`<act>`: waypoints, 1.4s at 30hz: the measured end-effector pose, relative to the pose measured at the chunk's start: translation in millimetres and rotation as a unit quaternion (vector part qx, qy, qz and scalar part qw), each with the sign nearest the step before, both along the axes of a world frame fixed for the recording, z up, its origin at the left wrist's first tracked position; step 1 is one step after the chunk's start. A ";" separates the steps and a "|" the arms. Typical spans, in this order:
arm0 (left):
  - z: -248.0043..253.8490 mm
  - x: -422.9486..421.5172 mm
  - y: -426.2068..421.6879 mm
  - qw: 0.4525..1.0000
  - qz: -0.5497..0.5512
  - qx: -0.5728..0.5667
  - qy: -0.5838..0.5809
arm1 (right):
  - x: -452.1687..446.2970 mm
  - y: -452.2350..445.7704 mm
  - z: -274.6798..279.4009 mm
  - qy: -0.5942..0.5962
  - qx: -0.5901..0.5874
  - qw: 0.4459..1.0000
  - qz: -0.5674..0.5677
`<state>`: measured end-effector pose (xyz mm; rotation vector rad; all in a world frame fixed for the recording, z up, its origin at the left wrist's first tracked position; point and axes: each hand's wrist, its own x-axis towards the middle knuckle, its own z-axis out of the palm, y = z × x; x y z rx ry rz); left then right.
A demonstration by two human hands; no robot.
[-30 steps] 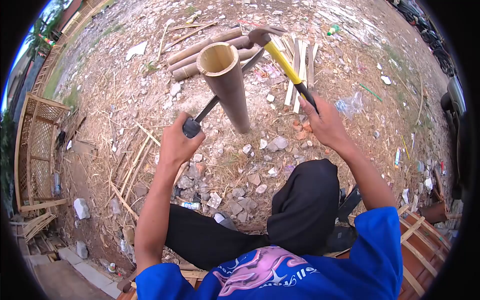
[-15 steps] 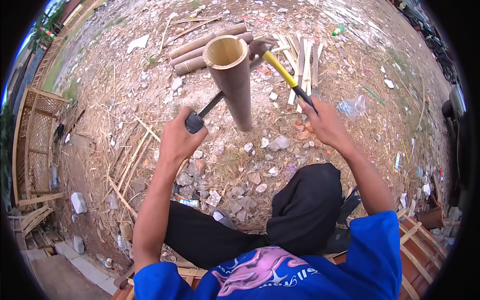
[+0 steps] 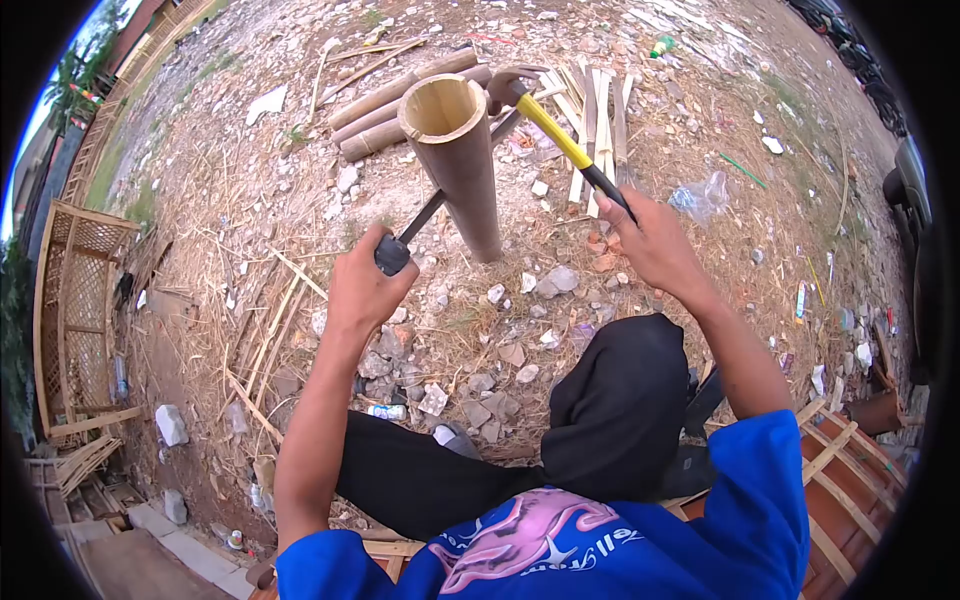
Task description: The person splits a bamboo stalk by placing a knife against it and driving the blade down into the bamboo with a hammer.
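Observation:
A thick bamboo tube (image 3: pixel 466 185) stands upright on the ground in front of me, its hollow open end facing up. My left hand (image 3: pixel 365 282) is wrapped round the black handle of a long-bladed knife (image 3: pixel 423 217). The dark blade slants up to the right and crosses the tube; its far end shows beyond the right side. Whether the blade sits in the bamboo or behind it I cannot tell. My right hand (image 3: pixel 648 240) grips a claw hammer (image 3: pixel 555 132) by its yellow and black handle. The hammer's head is beside the tube's rim, close to the blade's far end.
More bamboo poles (image 3: pixel 385 115) lie behind the tube, with split bamboo strips (image 3: pixel 600 125) to their right. Stones (image 3: pixel 558 281) and litter cover the ground. A plastic bag (image 3: pixel 703 196) lies at right, a lattice panel (image 3: pixel 82 315) stands at left. My knees are below the tube.
The view has shifted slightly. The hammer's head is a little closer to the tube's rim. Both hands keep their grips, and the tube still stands upright with the blade across it.

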<state>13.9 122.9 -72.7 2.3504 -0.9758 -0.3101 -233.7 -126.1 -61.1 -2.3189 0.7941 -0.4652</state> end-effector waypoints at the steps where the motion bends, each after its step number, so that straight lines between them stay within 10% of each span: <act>1: 0.0 0.1 1.3 1.000 0.001 0.005 0.005 | 2.9 -1.2 13.9 -0.034 -0.009 0.999 0.006; 6: 0.2 1.4 2.4 1.000 0.013 -0.007 0.017 | 1.6 7.5 105.5 -0.336 0.141 0.928 0.081; 11: 2.5 1.5 1.0 0.999 0.009 0.033 -0.004 | -4.5 -16.3 -68.2 0.044 -0.029 0.998 0.033; 18: -7.1 6.9 19.4 0.999 0.035 0.025 0.017 | 12.6 -7.5 13.4 -0.059 0.080 0.995 -0.032; 26: -5.9 3.1 14.7 0.999 0.033 0.017 -0.002 | 19.0 9.1 -26.9 0.063 0.055 0.996 0.018; 35: -4.7 5.5 14.7 0.999 0.039 -0.002 0.003 | 22.4 -1.6 86.9 -0.416 0.109 0.897 0.103; 37: -8.7 4.5 13.9 0.999 0.031 0.001 0.008 | 31.1 7.4 11.4 -0.303 0.143 0.941 0.032; 39: -13.4 -3.0 10.1 1.000 0.016 0.017 0.006 | 25.0 -14.5 -63.4 0.102 -0.020 0.993 0.047; 42: -17.1 -10.4 -9.2 0.999 -0.018 0.040 -0.008 | 30.3 -1.9 -41.0 0.038 0.081 0.995 -0.036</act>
